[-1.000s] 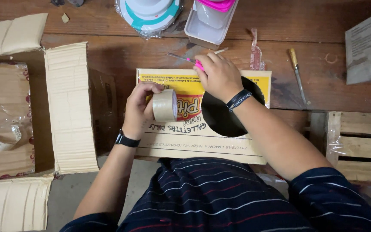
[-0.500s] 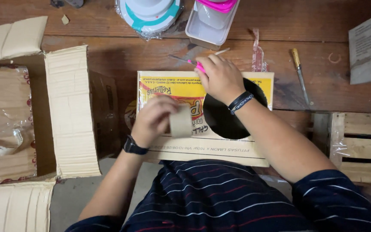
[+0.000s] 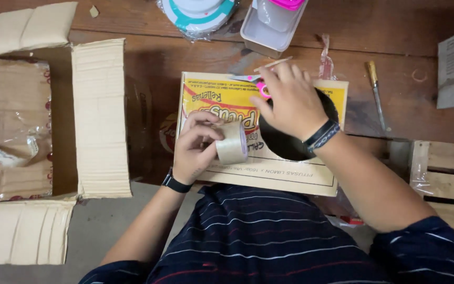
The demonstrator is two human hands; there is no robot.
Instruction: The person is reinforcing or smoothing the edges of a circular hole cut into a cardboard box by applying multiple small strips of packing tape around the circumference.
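Two hands at frame centre, head view only: our left hand (image 3: pixel 198 150) grips a beige tape roll (image 3: pixel 232 143) over the yellow printed cardboard sheet (image 3: pixel 222 100); our right hand (image 3: pixel 290 102) lies spread and flat on the sheet's upper edge, pressing it, beside pink-handled scissors (image 3: pixel 256 84) and above a round black hole (image 3: pixel 290 142). Step looks like taping prep; finding the tape's free end seems next. Open carton (image 3: pixel 101 115) left, wooden crate (image 3: pixel 447 173) right.
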